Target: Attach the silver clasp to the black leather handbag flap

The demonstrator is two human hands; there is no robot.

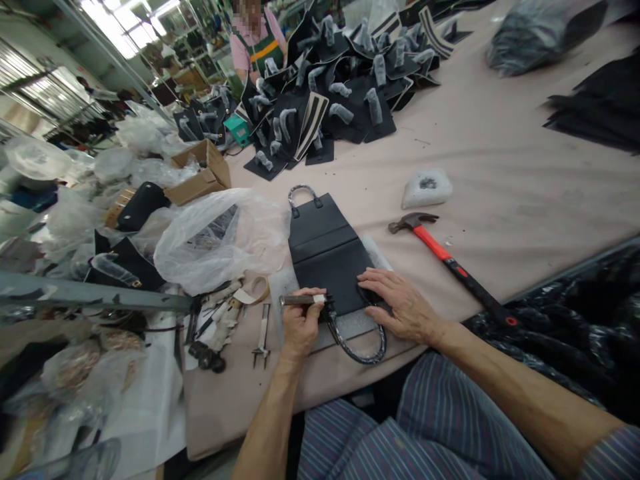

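Observation:
A flat black leather bag piece [325,257] with a handle at each end lies on the pink work table [500,167]. My left hand [300,323] is closed round a small metal punch tool [300,300], its tip at the near handle's fixing point. My right hand [400,303] lies flat with fingers stretched out on the bag's near edge, next to the near handle loop [360,347]. The far handle [303,193] rests on the table.
A hammer with a red and black grip [445,257] lies to the right, beyond it a white pad [427,188]. Clear plastic bags [220,237], a cardboard box [200,173] and small snips [263,337] sit left. Black bag pieces [325,100] pile up by a person [257,43] across the table.

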